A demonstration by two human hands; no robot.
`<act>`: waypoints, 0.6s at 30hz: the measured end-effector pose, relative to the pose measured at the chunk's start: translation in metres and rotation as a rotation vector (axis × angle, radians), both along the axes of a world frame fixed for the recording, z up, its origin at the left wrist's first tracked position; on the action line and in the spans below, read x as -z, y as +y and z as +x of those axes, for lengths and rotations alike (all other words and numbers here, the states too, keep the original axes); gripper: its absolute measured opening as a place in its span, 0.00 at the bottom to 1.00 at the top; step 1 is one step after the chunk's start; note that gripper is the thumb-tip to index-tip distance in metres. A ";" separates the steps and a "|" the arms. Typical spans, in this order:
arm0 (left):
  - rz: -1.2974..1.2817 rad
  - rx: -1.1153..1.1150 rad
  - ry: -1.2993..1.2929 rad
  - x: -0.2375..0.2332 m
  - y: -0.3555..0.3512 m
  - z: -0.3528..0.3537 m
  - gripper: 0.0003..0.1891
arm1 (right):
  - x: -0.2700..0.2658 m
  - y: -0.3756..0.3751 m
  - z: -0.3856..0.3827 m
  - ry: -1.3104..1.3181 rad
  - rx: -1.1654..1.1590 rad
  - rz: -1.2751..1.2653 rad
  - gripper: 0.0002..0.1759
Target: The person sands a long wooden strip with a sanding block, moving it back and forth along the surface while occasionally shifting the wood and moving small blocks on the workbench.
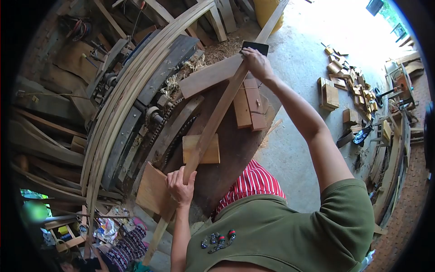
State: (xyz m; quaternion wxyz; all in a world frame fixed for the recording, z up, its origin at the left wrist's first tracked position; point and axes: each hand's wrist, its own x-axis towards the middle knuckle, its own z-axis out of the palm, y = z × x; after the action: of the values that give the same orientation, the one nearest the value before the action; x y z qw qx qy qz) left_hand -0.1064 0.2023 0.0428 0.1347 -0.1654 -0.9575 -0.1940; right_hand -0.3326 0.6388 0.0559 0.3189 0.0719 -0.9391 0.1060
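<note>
A long, narrow wooden strip [217, 115] runs diagonally over a dark wooden workbench [226, 158]. My left hand [181, 186] is wrapped round its lower part, thumb on the near side. Farther up the strip, my right hand [257, 63] presses a rectangular piece of black sandpaper [257, 47] onto the wood, fingers curled over its edge. Beneath the strip lie a light wooden block [206, 149] and a wide plank [208, 75]. Two short boards [249, 106] rest beside it, and a brown board [152, 188] stands near my left hand.
To the left, long wooden slats [113, 99] lie along a machine with a chain [170, 113]. Wood offcuts [351, 81] are heaped on the concrete floor at right. A yellow container [270, 13] stands at the far end. Another person [122, 249] is at lower left.
</note>
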 end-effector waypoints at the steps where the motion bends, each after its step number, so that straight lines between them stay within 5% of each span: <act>1: -0.010 0.000 -0.004 -0.001 0.000 0.001 0.22 | 0.002 -0.005 0.004 -0.118 0.026 0.001 0.10; 4: -0.006 0.003 -0.009 -0.001 0.001 0.000 0.22 | 0.059 -0.049 0.041 0.017 -0.422 -0.086 0.18; 7: -0.011 -0.002 -0.011 -0.001 0.000 -0.001 0.22 | 0.021 -0.081 0.078 -0.163 -0.518 -0.045 0.19; 9: -0.015 -0.006 -0.020 0.000 0.001 0.002 0.22 | 0.036 -0.032 0.031 0.035 -0.331 0.012 0.17; 14: -0.012 -0.008 0.005 0.000 0.001 0.001 0.22 | -0.011 0.006 -0.001 -0.237 0.080 0.007 0.13; 15: 0.000 -0.006 0.016 0.000 0.002 0.000 0.22 | 0.030 -0.003 0.004 0.061 -0.154 -0.175 0.13; 17: 0.012 -0.008 -0.015 0.000 0.001 0.000 0.22 | 0.041 -0.050 0.042 -0.063 -0.365 -0.003 0.19; 18: 0.008 -0.011 -0.039 0.000 0.001 0.001 0.22 | 0.034 -0.074 0.073 -0.082 -0.599 -0.269 0.22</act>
State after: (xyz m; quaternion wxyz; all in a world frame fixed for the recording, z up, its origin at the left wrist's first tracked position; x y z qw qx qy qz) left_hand -0.1058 0.2029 0.0430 0.1176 -0.1560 -0.9601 -0.2001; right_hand -0.2592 0.5652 0.0224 0.2422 0.2978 -0.8658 0.3211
